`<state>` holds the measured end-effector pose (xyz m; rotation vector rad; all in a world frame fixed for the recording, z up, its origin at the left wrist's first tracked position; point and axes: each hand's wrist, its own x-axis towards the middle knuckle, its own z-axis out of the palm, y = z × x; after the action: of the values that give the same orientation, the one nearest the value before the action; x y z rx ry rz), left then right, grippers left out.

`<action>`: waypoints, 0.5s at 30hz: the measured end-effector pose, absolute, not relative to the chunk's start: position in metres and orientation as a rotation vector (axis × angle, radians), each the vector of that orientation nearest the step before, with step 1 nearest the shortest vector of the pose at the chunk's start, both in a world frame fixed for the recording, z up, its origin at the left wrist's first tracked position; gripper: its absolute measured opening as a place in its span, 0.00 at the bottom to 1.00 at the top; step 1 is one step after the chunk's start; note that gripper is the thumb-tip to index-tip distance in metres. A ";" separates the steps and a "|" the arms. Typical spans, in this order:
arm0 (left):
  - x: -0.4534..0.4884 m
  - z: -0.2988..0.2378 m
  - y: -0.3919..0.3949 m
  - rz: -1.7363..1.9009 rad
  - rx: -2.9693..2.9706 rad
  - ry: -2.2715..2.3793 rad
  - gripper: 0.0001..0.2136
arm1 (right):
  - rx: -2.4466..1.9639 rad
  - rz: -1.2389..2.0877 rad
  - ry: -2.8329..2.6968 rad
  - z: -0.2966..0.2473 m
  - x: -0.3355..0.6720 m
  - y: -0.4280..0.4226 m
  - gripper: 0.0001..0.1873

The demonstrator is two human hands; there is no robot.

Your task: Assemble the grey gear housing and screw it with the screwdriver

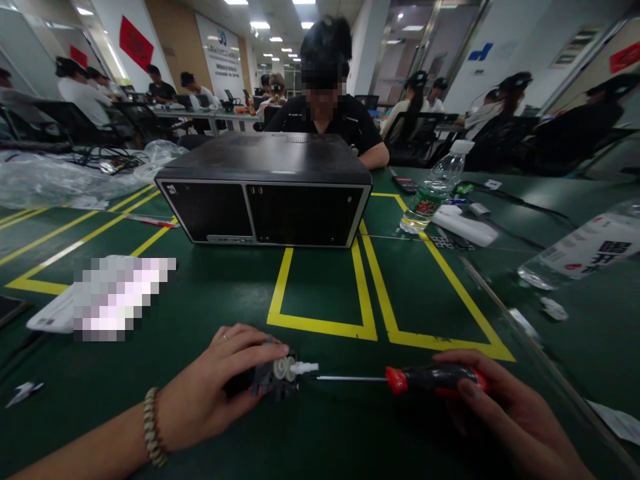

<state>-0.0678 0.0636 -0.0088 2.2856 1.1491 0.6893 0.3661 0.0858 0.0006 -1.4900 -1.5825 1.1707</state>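
My left hand (240,363), with a beaded bracelet at the wrist, is closed on a small dark grey mechanism (287,387). Pale round gears (283,368) show on its near face, and a white shaft (305,367) sticks out to the right. In my right hand (500,393) is a screwdriver (435,379) with a black and red handle, lying level and pointing left. Its tip is close to the white shaft, slightly below it; whether they touch I cannot tell. My left fingers hide part of the mechanism.
A black computer case (265,207) lies ahead on the green table (215,287) marked with yellow tape. Plastic bottles (425,200) and cables are at the right. Plastic bags (65,177) lie at the left, with a white packet (60,313) nearer. Across the table sits a person (325,87).
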 end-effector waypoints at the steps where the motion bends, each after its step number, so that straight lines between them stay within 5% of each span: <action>1: -0.068 -0.009 0.064 0.684 2.284 1.149 0.32 | -1.509 1.158 -1.586 0.001 0.366 0.085 0.26; 15: -0.067 -0.012 0.060 0.732 2.183 1.244 0.38 | -1.558 1.160 -1.618 -0.002 0.369 0.087 0.26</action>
<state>-0.0673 0.0603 -0.0117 2.1827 1.2438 0.7325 0.3691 0.0865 -0.0017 -1.5576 -1.6178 1.1599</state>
